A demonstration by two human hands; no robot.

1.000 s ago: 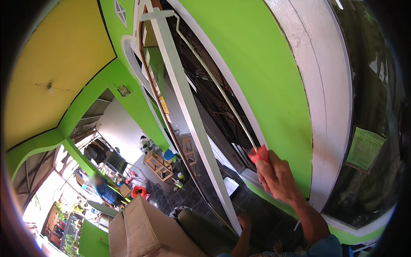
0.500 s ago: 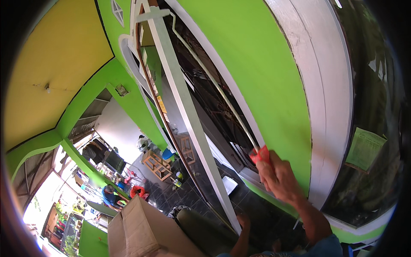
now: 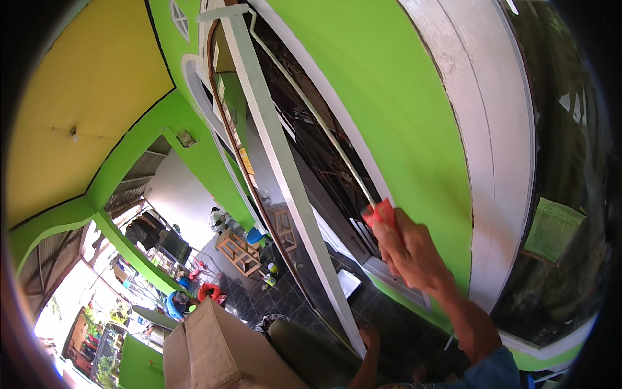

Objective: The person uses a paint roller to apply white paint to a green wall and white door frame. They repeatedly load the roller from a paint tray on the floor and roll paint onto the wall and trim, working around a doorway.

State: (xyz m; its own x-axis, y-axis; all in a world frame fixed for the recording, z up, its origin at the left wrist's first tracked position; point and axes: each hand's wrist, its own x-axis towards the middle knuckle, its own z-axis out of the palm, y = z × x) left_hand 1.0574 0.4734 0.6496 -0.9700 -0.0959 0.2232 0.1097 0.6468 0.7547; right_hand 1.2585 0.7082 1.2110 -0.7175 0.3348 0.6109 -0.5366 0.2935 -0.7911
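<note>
My right hand (image 3: 411, 249) is closed around the red handle of a paint roller (image 3: 314, 107). Its long pale metal rod runs up and to the left, and the white roller sleeve (image 3: 222, 13) lies against the upper part of a white window frame (image 3: 275, 149). This frame belongs to a glazed sash swung out from the green wall. Low down, my left hand (image 3: 369, 337) grips the edge of that same frame near its bottom end; some of its fingers are hidden.
A cardboard box (image 3: 217, 347) stands at the lower left. Behind the frame, a white tray (image 3: 348, 283) lies on the dark tiled floor. Farther off are a wooden stool (image 3: 238, 251) and a person (image 3: 176, 305) bent low. Green wall (image 3: 402, 110) and white trim (image 3: 483, 129) rise at right.
My right hand has moved up and left, pushing the roller higher along the frame. The left hand stays at the frame's lower edge. The person in the background has bent lower.
</note>
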